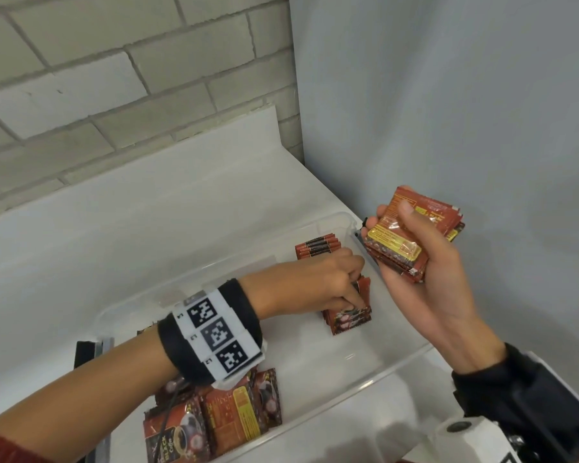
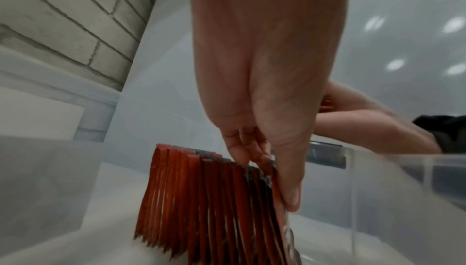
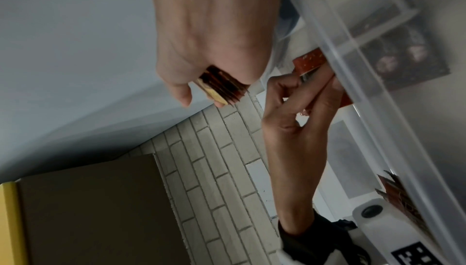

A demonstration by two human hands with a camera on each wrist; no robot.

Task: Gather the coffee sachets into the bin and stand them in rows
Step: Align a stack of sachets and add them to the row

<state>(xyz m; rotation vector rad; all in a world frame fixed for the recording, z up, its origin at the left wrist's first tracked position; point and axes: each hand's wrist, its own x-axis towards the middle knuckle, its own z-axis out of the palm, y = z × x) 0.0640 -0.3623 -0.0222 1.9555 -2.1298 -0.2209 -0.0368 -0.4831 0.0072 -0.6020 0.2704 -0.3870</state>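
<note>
A clear plastic bin (image 1: 395, 365) sits on a white counter (image 1: 81, 235), near its right edge by a grey wall; the bin's near-left corner is cut off by the frame. In that corner a loose heap of coffee sachets (image 1: 214, 416) leans, partly hidden under the left forearm and its marker band. Further right, the left hand (image 1: 318, 282) reaches down into the bin, fingers curled and pinching the end sachets of a standing row (image 2: 201, 205) against the bin's right wall; the hand covers the row's middle in the head view, and the left wrist view is blurred. Right of the bin, above its far-right corner, the right hand (image 1: 415, 259) is curled round a stack of sachets (image 1: 411, 235), thumb across the top; how many it grips is hard to count
</note>
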